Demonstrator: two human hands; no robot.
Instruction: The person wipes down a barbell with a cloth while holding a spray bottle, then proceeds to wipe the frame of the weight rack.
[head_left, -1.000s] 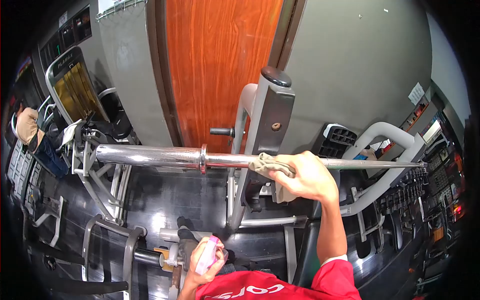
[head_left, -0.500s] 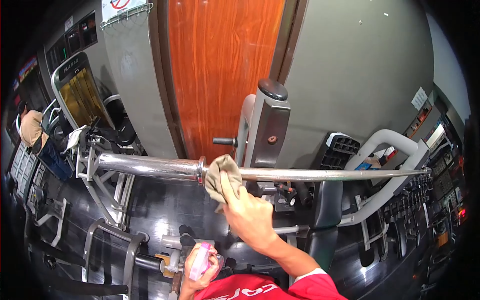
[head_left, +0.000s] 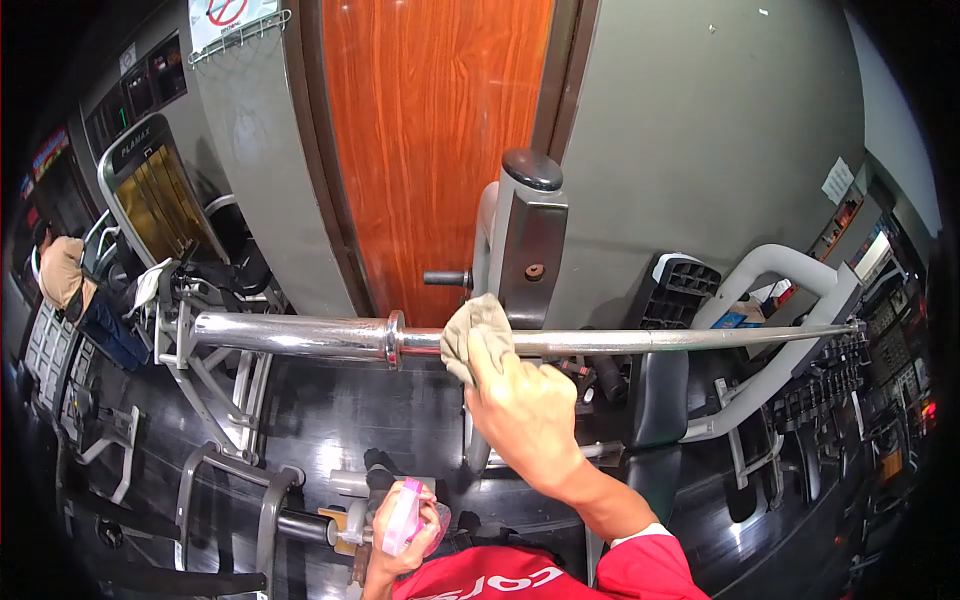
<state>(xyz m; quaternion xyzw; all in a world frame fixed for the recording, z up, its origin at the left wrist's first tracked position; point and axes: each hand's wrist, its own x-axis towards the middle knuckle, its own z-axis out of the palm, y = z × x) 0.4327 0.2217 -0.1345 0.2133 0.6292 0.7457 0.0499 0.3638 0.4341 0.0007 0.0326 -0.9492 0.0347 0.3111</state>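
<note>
Polished steel bar [head_left: 600, 343], its smooth, thick end at left, flanged by a ringed collar [head_left: 395, 340]. Below the bar, the left hand [head_left: 383, 525] is wrapped around a pink-and-clear plastic bottle [head_left: 402, 518], partly covered by fingers, contents impossible to make out. On the bar, a crumpled khaki cloth [head_left: 468, 335], clasped by the right hand [head_left: 525, 405], hides some metal. Below the bar, further right, a padded black bench [head_left: 660, 400], partly cut off by the arm.

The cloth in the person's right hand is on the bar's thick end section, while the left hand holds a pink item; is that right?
Not quite: the head view shows the cloth on the thinner shaft. The right hand does hold it, and the left hand holds a pink item.
</note>
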